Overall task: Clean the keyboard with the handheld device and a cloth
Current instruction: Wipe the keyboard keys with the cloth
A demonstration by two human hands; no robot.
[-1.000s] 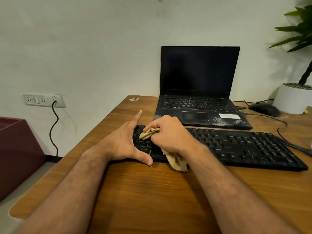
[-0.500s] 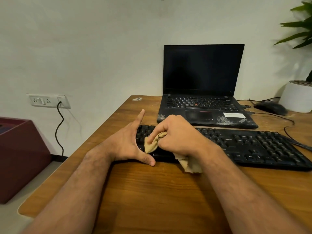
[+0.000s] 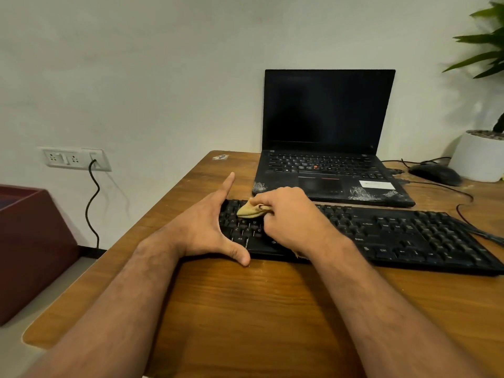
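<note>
The right hand [image 3: 291, 216] was clenched around a crumpled tan cloth [image 3: 252, 210], its knuckles up and its fingers curled under, so that a bunched fold of the fabric stuck out to the left and bore down on the upper key rows at the left end of the long black plastic keyboard [image 3: 381, 230]; a bit of the same fabric seemed to peek out below the wrist at the keyboard's near edge. Holding the cloth wadded rather than flat likely gave a firm pad that could be pushed into the gaps between keys. The left hand [image 3: 207, 227] grasped nothing: it lay spread, index finger stretched along the keyboard's left end toward the wall and thumb hooked against the front edge, a bracket that probably served to keep the board from sliding while the other hand rubbed. The keyboard lay across the brown wood-grain table [image 3: 245, 309], just in front of an open black laptop with a dark screen [image 3: 327, 126], near enough that wiping the top row brought the knuckles close to the laptop's front lip. A black mouse [image 3: 436, 174] and a white round plant pot [image 3: 480, 156] sat well apart at the far right, clear of the work. No handheld device could be seen, so the cloth stage seemed under way, with most keys to the right yet to be covered
</note>
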